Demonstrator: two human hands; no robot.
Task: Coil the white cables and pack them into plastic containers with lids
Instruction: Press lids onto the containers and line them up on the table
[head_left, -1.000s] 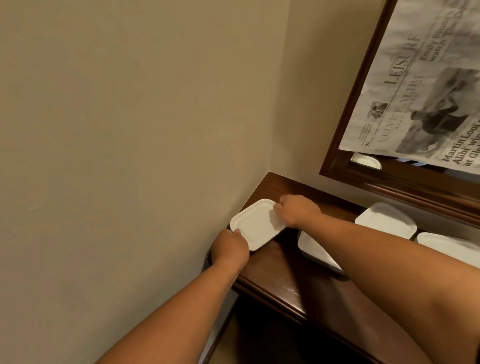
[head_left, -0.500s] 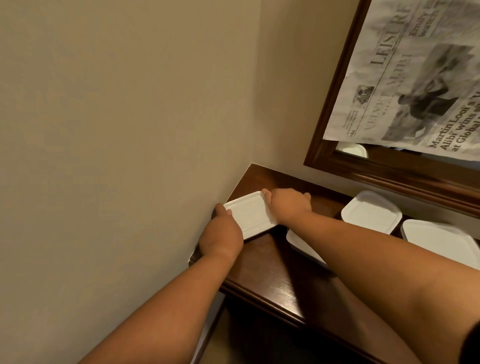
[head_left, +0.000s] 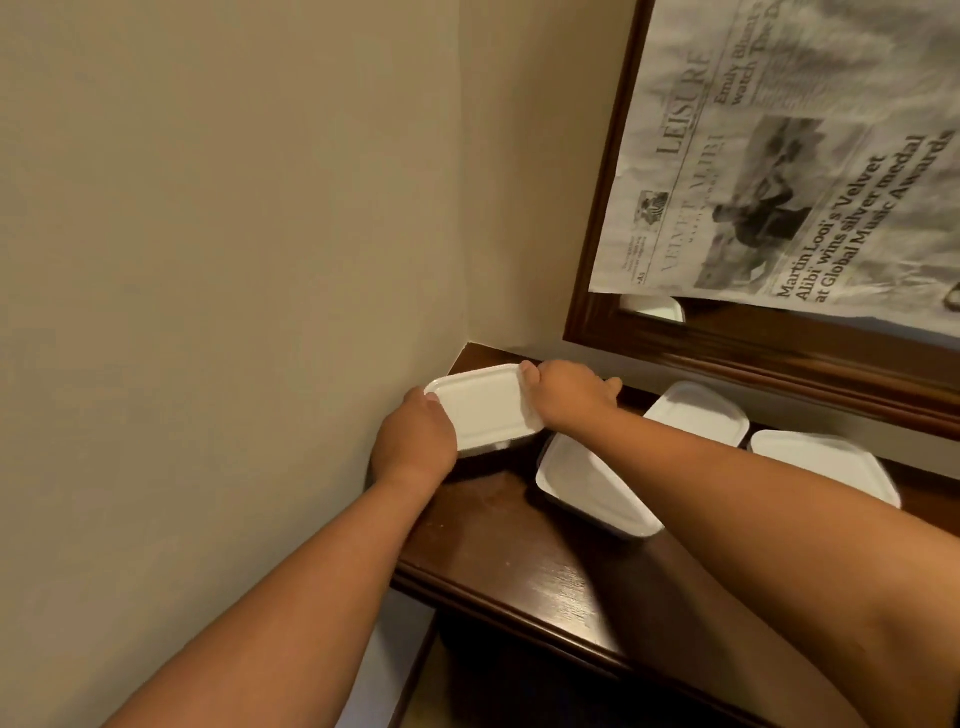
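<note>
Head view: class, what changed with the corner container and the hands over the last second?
The left hand and right hand slid the held container back towards the wall corner, keeping their grip. The other three containers stayed put.

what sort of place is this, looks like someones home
Probably a room in a home, perhaps a bedroom: a dark wooden dresser top in a corner of beige walls, a wood-framed mirror above it, partly covered by a newspaper page, and lidded plastic containers on the wood.

white lidded container (head_left: 480, 408) in desk corner, three more (head_left: 597, 486) (head_left: 696, 413) (head_left: 826, 465) lidded alongside.
</note>
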